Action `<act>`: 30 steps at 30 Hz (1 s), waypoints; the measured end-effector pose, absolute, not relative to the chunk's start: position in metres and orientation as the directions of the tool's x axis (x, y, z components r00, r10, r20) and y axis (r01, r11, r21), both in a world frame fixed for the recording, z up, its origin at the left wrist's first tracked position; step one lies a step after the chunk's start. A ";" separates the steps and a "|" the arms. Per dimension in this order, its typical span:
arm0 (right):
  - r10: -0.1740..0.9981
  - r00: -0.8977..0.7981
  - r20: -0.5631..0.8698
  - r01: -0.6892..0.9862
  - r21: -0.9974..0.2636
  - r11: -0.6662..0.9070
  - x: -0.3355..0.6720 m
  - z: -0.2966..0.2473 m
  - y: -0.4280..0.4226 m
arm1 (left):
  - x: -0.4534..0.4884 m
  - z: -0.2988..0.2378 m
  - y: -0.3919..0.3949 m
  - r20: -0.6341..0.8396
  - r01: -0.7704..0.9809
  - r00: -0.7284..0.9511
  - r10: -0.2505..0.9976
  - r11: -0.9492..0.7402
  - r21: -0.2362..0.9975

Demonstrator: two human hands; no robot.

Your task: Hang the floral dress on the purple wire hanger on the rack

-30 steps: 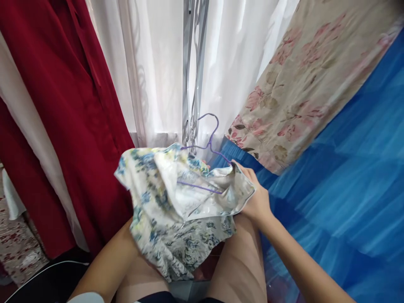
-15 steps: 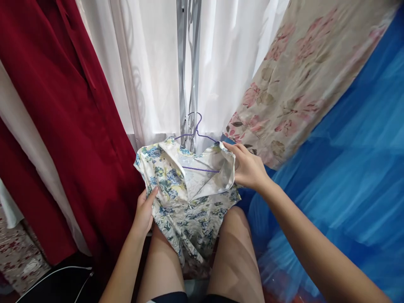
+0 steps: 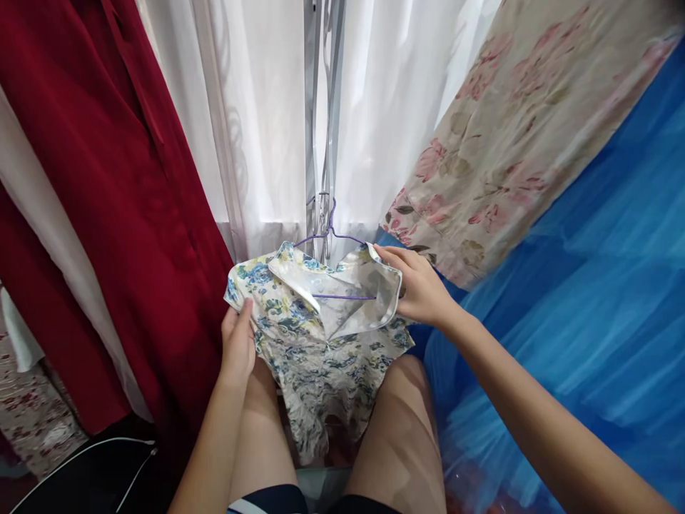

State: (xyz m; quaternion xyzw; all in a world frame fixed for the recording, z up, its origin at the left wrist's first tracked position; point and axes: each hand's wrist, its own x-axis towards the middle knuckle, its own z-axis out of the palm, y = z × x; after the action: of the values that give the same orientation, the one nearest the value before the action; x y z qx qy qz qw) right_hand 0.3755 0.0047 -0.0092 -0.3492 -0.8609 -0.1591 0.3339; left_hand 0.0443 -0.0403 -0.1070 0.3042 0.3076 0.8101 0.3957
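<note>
A white blouse [image 3: 292, 321] with blue and yellow flowers hangs over my lap, its neck opening spread so the pale lining shows. Inside it sits a thin purple hanger [image 3: 342, 296], whose hook stands up beyond the collar. My left hand [image 3: 239, 343] grips the garment's left side edge, thumb on top of the cloth. At the right shoulder, my right hand [image 3: 420, 285] pinches the blouse by its edge, with some fingers hidden behind the fabric.
Dark red cloth [image 3: 144, 250] hangs at left. White curtains [image 3: 262, 121] and grey metal poles [image 3: 320, 107] stand ahead. On the right hang a beige floral cloth [image 3: 481, 157] and blue tulle [image 3: 578, 343]. A black round item with white edging [image 3: 80, 478] lies lower left.
My left hand has slid up and left along the blouse's side. The lower part of the blouse has spread out and hangs flatter, and the hanger has tilted slightly.
</note>
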 end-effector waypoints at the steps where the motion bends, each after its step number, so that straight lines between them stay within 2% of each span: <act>1: 0.495 -0.522 0.695 0.708 0.029 0.706 0.368 -0.016 0.001 | 0.041 -0.104 -0.036 0.247 -0.435 -0.531 0.811 -0.511 0.742; 4: 0.510 -0.500 0.700 0.611 -0.132 0.780 0.339 -0.043 -0.019 | 0.039 -0.106 -0.027 0.240 -0.381 -0.582 0.777 -0.521 0.764; 7: 0.560 -0.536 0.632 0.345 -0.441 0.829 0.305 -0.081 -0.046 | 0.045 -0.122 -0.029 0.251 -0.330 -0.603 0.757 -0.523 0.786; 8: 0.602 -0.515 0.610 0.256 -0.561 0.787 0.294 -0.098 -0.054 | 0.047 -0.129 -0.033 0.255 -0.316 -0.599 0.759 -0.517 0.795; 10: 0.763 -0.284 0.581 0.114 -0.769 0.629 0.275 -0.136 -0.063 | 0.052 -0.145 -0.045 0.254 -0.296 -0.572 0.780 -0.485 0.823; 11: 0.842 -0.141 0.520 0.060 -0.845 0.532 0.267 -0.156 -0.065 | 0.054 -0.151 -0.052 0.247 -0.292 -0.551 0.797 -0.462 0.837; 13: 0.946 -0.013 0.325 -0.016 -0.946 0.324 0.257 -0.192 -0.063 | 0.058 -0.161 -0.066 0.220 -0.311 -0.500 0.838 -0.410 0.857; 16: 0.989 -0.019 0.148 -0.018 -0.989 0.148 0.252 -0.227 -0.053 | 0.068 -0.162 -0.083 0.193 -0.362 -0.405 0.894 -0.350 0.864; 19: 0.988 -0.003 0.155 0.013 -0.988 0.155 0.254 -0.230 -0.042 | 0.079 -0.151 -0.091 0.178 -0.405 -0.343 0.922 -0.316 0.858; 23: 0.983 0.002 0.181 0.030 -0.983 0.181 0.253 -0.215 -0.032 | 0.086 -0.142 -0.093 0.124 -0.474 -0.360 0.925 -0.296 0.829; 30: 0.996 0.009 0.091 -0.095 -0.991 0.092 0.247 -0.211 -0.056 | 0.087 -0.136 -0.101 0.011 -0.514 -0.408 0.913 -0.240 0.824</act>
State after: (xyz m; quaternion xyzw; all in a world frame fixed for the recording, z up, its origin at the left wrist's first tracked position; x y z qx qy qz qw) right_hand 0.2466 -0.0562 -0.2107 -0.4531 -0.4967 0.4988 0.5470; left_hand 0.0869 -0.1011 -0.1356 0.2571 0.3877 0.7441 0.4795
